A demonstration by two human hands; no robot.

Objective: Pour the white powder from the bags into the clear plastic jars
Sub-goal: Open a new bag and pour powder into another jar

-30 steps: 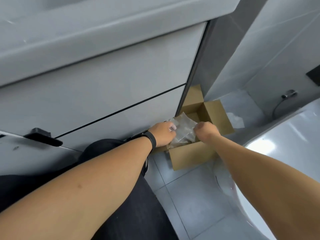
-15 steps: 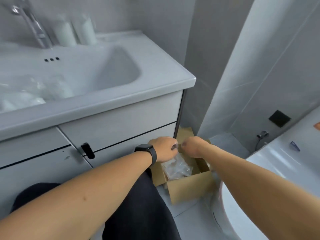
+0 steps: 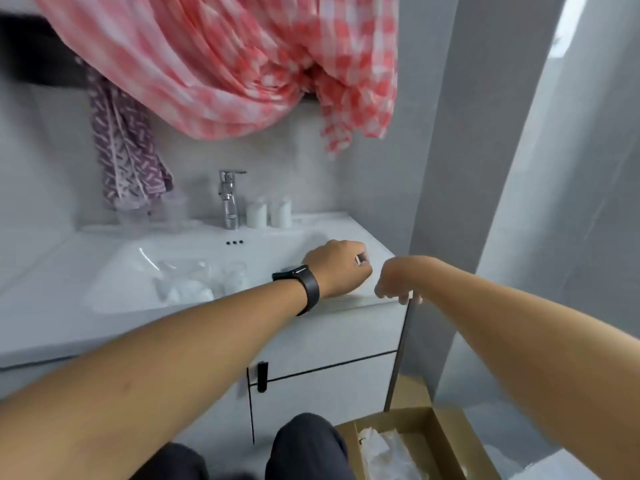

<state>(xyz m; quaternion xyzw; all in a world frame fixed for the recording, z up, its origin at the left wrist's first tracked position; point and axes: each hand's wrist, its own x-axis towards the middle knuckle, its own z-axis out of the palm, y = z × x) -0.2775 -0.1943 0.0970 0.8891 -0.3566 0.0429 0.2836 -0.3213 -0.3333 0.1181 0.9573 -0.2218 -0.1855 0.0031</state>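
Quick count of what you've got here: two small white-filled jars [image 3: 257, 215] standing at the back rim of the sink [image 3: 104, 271] just right of the one chrome faucet [image 3: 229, 199], and at least one clear jar [image 3: 235, 277] down in the basin beside a crumpled bag with white powder [image 3: 185, 289]. Motion blur makes it hard to say if there's a second clear jar there. There's also one cardboard box [image 3: 446, 441] on the floor at lower right, with clear plastic bags [image 3: 384, 448] inside.

Your left hand [image 3: 337, 268], the one with the black watch [image 3: 304, 287], sits over the right edge of the counter with its fingers curled in; something small and pale shows at the fingertips, but I can't tell what it is or whether you're really gripping it. Your right hand [image 3: 393, 282] hangs bent at the wrist just past the counter corner, fingers loosely curled down, holding nothing I can see.

Compared with half a second ago, both your hands have come up out of the box to counter height, and your view has swung up, so now the pink checked cloth [image 3: 242, 64] and a purple patterned towel [image 3: 128, 150] on the wall show.

The box is cut off by the bottom edge, and your right fingertips are blurred.
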